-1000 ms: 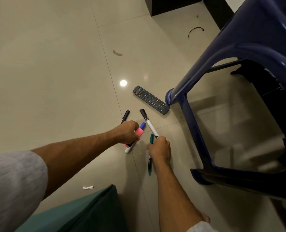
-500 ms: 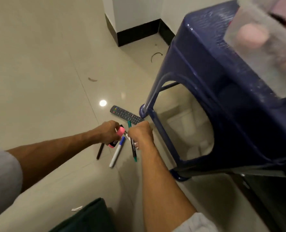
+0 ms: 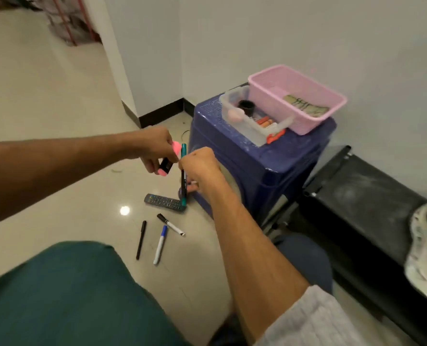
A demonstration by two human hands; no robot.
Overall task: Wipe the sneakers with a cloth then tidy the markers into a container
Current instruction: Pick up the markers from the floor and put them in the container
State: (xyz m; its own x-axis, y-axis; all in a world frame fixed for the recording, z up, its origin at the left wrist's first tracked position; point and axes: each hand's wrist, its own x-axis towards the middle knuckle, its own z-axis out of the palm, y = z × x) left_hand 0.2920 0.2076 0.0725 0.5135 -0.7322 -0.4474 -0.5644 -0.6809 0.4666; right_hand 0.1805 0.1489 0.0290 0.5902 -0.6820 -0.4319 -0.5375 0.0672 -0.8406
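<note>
Moved: left hand (image 3: 155,151) and right hand (image 3: 200,168) have lifted from the floor (image 3: 57,121) to the stool's (image 3: 257,168) front.
Left hand: pinches a pink marker (image 3: 168,159), left of the stool.
Right hand: curled round a green marker (image 3: 183,152), upright before the stool.
Loose markers (image 3: 160,244): three on the floor before the stool, by a remote (image 3: 163,202).
Container (image 3: 247,121): atop the stool.
Sneaker (image 3: 423,248): right of the stool.
</note>
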